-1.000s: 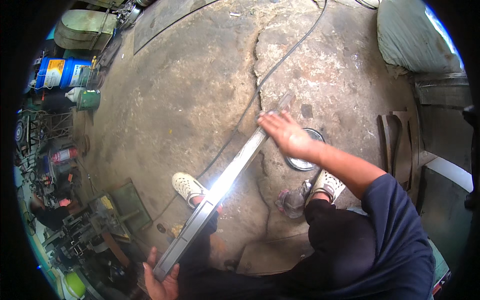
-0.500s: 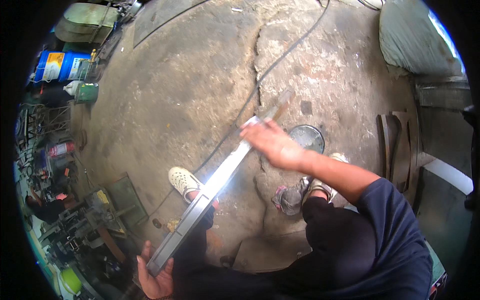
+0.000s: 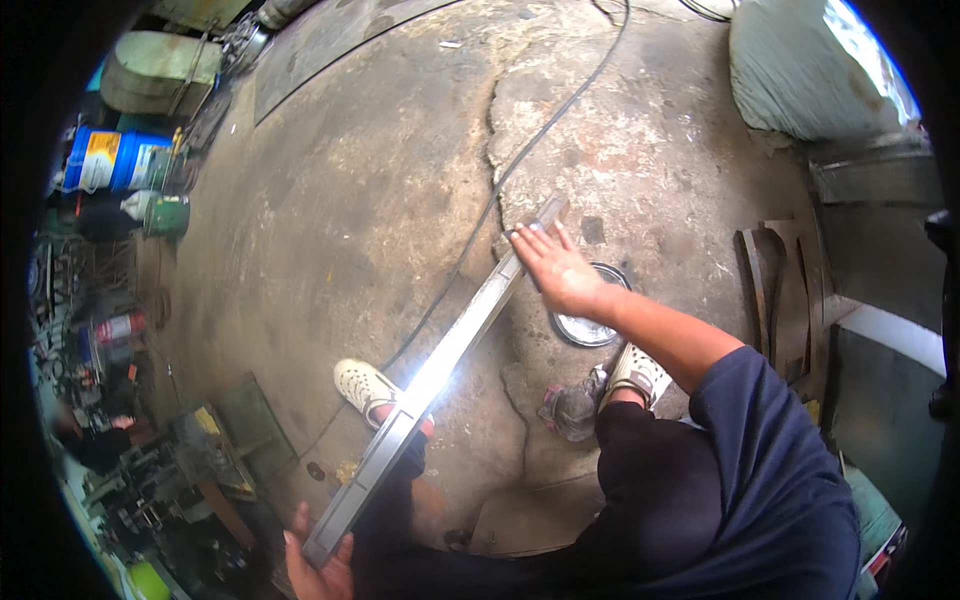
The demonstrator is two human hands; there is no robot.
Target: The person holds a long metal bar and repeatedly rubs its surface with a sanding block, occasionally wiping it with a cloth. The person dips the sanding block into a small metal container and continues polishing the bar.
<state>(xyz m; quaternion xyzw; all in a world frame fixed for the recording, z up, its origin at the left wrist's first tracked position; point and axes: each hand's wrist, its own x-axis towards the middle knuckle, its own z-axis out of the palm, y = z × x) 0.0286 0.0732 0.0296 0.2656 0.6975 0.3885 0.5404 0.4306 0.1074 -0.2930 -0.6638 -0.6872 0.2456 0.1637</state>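
Observation:
A long, straight metal bar (image 3: 455, 352) with a bright, shiny face and recessed stretches slants from the lower left up toward the middle. Its near end rests in my left hand (image 3: 318, 572), with thumb and fingers on either side of it. Near the far end, my right hand (image 3: 562, 278) lies across the bar, fingers stretched forward and pressed down. A thin dark edge shows beneath that hand, but what it belongs to is mostly covered. Beside my right wrist, a round, dark-rimmed bowl (image 3: 590, 333) stands on the floor, partly behind the forearm.
A crumpled grey rag (image 3: 574, 408) lies beside my right shoe (image 3: 638, 372). A black cable (image 3: 540, 135) crosses the cracked concrete floor. Machinery (image 3: 170, 480) stands at lower left, with blue buckets (image 3: 120, 158) farther up. Curved metal pieces (image 3: 775, 290) lean at right.
My right hand has slid farther along the bar toward its far end. My left hand keeps the near end. The whole view has shifted slightly.

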